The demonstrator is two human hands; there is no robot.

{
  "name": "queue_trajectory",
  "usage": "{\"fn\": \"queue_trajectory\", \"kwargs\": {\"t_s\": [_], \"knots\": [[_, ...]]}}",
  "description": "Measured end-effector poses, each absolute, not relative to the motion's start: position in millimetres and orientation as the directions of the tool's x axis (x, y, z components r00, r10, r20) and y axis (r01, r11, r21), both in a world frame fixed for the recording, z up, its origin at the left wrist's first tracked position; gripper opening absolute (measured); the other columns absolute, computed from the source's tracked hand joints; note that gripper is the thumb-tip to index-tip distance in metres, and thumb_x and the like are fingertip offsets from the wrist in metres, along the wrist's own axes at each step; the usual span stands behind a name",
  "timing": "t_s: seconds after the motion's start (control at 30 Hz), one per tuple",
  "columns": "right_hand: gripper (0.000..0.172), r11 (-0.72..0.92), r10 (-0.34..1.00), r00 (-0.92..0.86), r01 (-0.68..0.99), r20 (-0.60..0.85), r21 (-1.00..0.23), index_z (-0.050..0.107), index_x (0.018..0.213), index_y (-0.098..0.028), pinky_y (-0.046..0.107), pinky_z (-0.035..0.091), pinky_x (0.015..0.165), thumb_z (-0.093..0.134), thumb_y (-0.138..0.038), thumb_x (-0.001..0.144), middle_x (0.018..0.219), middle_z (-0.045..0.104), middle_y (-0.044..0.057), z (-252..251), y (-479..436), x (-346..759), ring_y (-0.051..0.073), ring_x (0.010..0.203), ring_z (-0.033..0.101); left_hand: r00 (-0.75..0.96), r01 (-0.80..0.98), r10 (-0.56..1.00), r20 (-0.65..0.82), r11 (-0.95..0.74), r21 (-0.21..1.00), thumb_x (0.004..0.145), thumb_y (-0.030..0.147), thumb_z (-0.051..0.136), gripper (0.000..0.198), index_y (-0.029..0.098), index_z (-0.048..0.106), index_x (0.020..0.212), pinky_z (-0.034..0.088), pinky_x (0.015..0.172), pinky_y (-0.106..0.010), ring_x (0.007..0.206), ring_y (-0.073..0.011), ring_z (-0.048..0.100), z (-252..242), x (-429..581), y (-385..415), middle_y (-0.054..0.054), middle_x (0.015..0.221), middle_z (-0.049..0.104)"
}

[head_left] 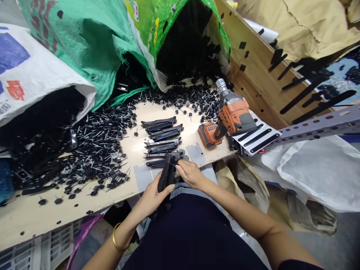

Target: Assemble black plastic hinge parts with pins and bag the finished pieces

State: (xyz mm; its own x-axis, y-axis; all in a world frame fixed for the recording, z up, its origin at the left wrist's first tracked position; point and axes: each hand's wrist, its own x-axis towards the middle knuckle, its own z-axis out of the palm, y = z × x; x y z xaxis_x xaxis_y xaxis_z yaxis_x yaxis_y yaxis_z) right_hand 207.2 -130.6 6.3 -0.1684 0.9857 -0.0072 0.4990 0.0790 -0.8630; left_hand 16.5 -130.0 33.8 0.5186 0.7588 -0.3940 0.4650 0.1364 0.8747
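Note:
My left hand (153,195) is wrapped round a long black plastic part (166,173) at the near edge of the wooden bench (36,213). My right hand (190,173) pinches the top end of the same part, fingers closed on it. Just beyond my hands lies a row of similar black parts (163,140). A heap of small black-headed pins (101,146) covers the bench to the left.
An orange and grey cordless driver (229,116) lies on the bench to the right, beside a white slotted plate (257,138). Green sacks (92,41) and a white sack (30,75) full of black parts stand behind. A grey perforated metal bar (317,127) and plastic sheeting lie at right.

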Motion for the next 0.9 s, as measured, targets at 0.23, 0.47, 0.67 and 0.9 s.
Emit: {"fn": "queue_trajectory", "kwargs": {"t_s": [0.23,0.47,0.67,0.9], "knots": [[0.046,-0.548,0.836,-0.157,-0.239,-0.525,-0.801,0.035,0.061,-0.022,0.021,0.021,0.038,0.032,-0.059,0.089,0.045,0.029,-0.008,7,-152,201,0.006,0.037,0.020,0.503,0.622,0.831,-0.237,-0.158,0.767,0.091,0.032,0.050,0.061,0.023,0.025,0.145,0.046,0.099,-0.037,0.121,-0.0240,0.054,16,26,-142,-0.011,0.136,0.052],[0.034,-0.731,0.614,-0.474,-0.643,-0.631,-0.229,0.043,0.065,-0.018,0.014,0.017,0.035,0.048,-0.042,0.089,0.047,0.036,-0.009,3,-181,227,0.002,0.037,0.013,0.661,0.680,0.745,-0.088,-0.546,0.490,0.072,-0.005,0.048,0.088,0.030,0.018,0.148,0.050,0.087,-0.037,0.097,-0.0227,0.059,-6,33,-137,-0.007,0.108,0.057],[0.036,-0.705,0.640,-0.456,-0.669,-0.618,-0.236,0.044,0.066,-0.017,0.014,0.017,0.036,0.054,-0.045,0.086,0.050,0.040,-0.008,-3,-197,244,0.001,0.037,0.015,0.686,0.657,0.727,0.003,-0.621,0.427,0.068,-0.011,0.045,0.094,0.030,0.018,0.149,0.049,0.087,-0.036,0.094,-0.0215,0.056,-9,51,-143,-0.007,0.109,0.055],[0.033,-0.809,0.565,-0.211,-0.334,-0.798,-0.484,0.053,0.071,-0.017,0.020,0.027,0.039,0.051,-0.047,0.081,0.061,0.060,0.001,12,-216,289,0.005,0.038,0.031,0.754,0.607,0.642,-0.137,-0.601,0.521,0.075,0.000,0.050,0.084,0.032,0.022,0.147,0.051,0.085,-0.037,0.094,-0.0215,0.059,-14,51,-146,-0.005,0.105,0.057]]}}
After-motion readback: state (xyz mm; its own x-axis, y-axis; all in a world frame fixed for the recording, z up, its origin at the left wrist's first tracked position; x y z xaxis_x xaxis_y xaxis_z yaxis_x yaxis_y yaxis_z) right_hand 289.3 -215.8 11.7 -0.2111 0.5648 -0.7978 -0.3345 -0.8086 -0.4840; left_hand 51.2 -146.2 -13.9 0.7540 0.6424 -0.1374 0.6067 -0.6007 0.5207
